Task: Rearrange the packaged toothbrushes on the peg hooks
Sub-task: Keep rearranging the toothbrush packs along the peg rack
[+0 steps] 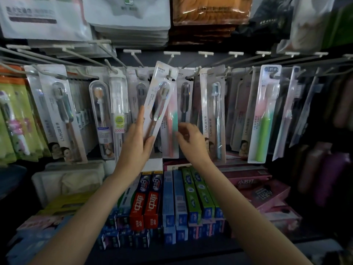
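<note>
Midway through restocking, a person's left hand [138, 139] pinches a tilted toothbrush pack [159, 101], its hang-hole at the peg hook [170, 73] but apparently not yet seated; right of the pack, the right hand [188, 138] reaches, grip loosely spread, toward hanging packs [214, 111].

Two bare forearms reach up and forward from the bottom of the view, both raised toward the middle of the display. The left hand [137, 138] is turned with its back to the camera, fingers long and nearly straight, pointing upward. Its fingers lie along the lower part of a toothbrush pack [159, 100], with the thumb pressed against the pack's bottom edge, so the pack tilts to the right. The right hand [191, 138] hovers just beside it, fingers loosely curled and slightly blurred, holding nothing. The two hands are near but apart.
</note>
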### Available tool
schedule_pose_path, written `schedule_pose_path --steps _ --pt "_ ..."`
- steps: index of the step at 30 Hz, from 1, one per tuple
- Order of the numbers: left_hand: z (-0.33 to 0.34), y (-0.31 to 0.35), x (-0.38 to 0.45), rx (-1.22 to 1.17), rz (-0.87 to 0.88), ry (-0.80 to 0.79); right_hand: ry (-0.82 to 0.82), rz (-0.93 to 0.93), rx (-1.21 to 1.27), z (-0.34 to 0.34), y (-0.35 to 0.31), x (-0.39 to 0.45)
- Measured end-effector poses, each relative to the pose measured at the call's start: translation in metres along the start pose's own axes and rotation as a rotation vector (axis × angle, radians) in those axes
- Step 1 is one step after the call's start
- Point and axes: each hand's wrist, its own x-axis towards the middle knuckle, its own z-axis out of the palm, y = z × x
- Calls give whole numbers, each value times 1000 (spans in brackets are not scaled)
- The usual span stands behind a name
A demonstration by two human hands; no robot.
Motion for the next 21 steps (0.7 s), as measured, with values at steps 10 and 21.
schedule_pose_path --steps 10,21 --pt "-12 -2 0 29 -21 -33 82 86 122 18 -4 -4" --pt "-3 10 -4 -95 -42 -14 36 -168 -519 -59 -23 -4"
